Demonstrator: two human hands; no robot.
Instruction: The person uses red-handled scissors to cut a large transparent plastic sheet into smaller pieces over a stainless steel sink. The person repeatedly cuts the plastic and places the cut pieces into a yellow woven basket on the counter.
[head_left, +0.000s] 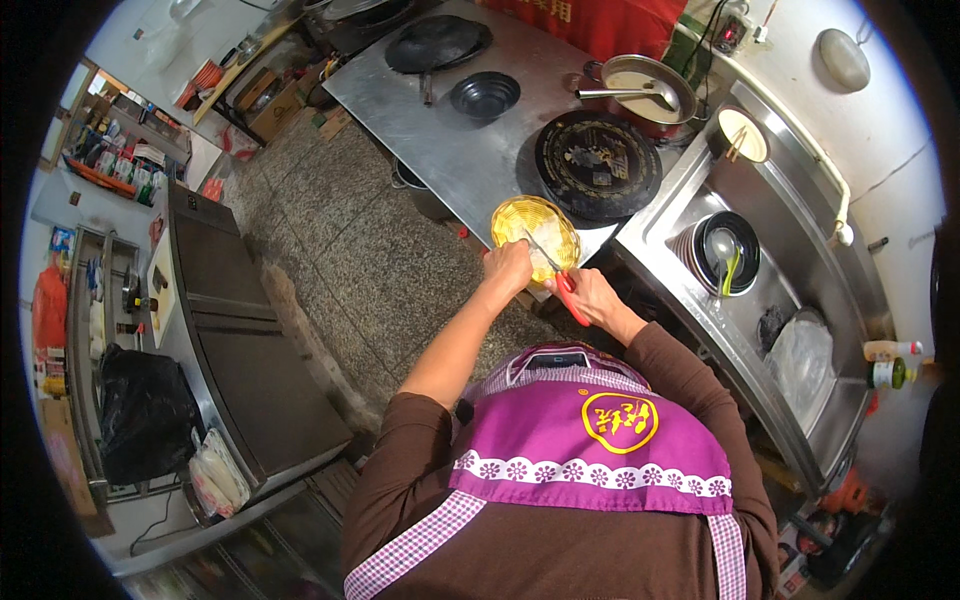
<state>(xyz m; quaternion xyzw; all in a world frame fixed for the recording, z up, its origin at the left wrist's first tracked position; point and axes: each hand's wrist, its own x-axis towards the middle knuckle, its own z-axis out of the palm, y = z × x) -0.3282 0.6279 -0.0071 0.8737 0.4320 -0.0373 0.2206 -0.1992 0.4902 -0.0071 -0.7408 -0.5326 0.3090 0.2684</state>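
Observation:
A yellow woven basket (501, 217) is at the near corner of the steel table, with whitish pieces (553, 234) inside. My right hand (592, 296) grips scissors (571, 300) by their red handles. Their metal blades point up and left, over the basket. At the basket's near left side, my left hand (508, 266) is curled around pale material (540, 264) beside the blades. The fingers hide most of that material, so its kind is unclear.
Beyond the basket, the steel table (420, 142) bears a round black-topped cooker (598, 165), a black bowl (485, 96), a black pan (439, 43) and a pot with a ladle (651, 88). The steel sink (780, 255) at right holds stacked bowls (724, 251). A cabinet (232, 300) stands left.

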